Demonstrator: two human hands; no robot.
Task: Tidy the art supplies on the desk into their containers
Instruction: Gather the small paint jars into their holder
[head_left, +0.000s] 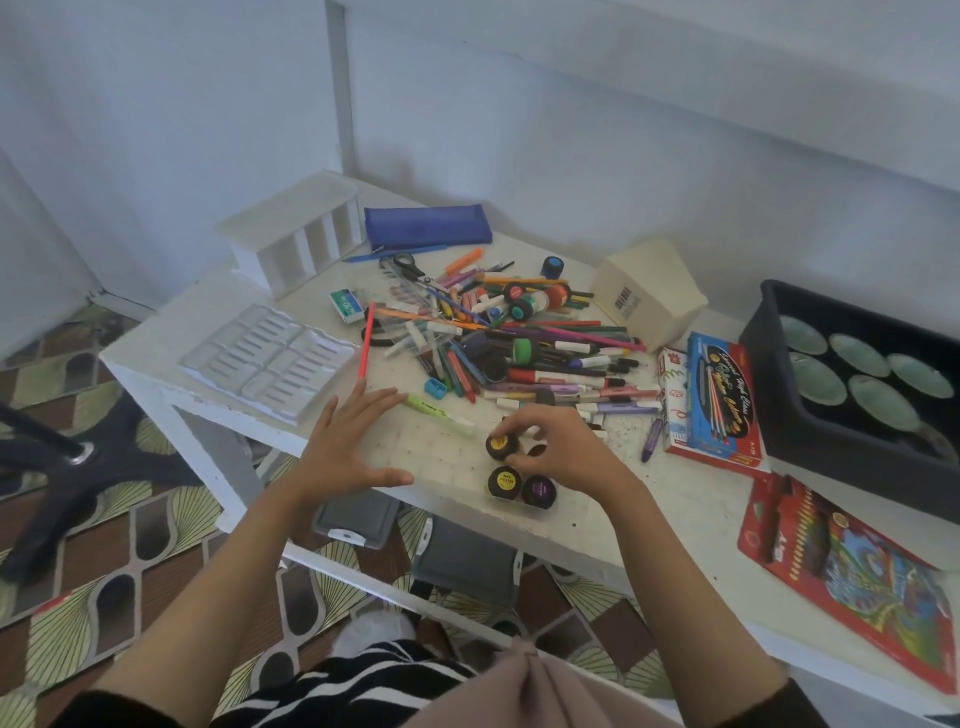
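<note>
Standing against a pale wall over patterned flooring, the white desk (670, 499) carried a heap of pens (545, 358). The left hand (348, 447) lay flat, fingers loose. Near the front edge, the right hand (561, 452) pinched 1 yellow-labelled paint pot (502, 445) beside 2 other pots (505, 481), lids seemingly reading "POSTER".

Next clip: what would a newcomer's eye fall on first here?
The heap of pens sprawled across the middle of the desk stands out first. Near the front edge, the right hand grips a yellow-lidded pot behind two more pots, with the left hand spread open beside it. A black tray of round dishes sits at the right.
</note>
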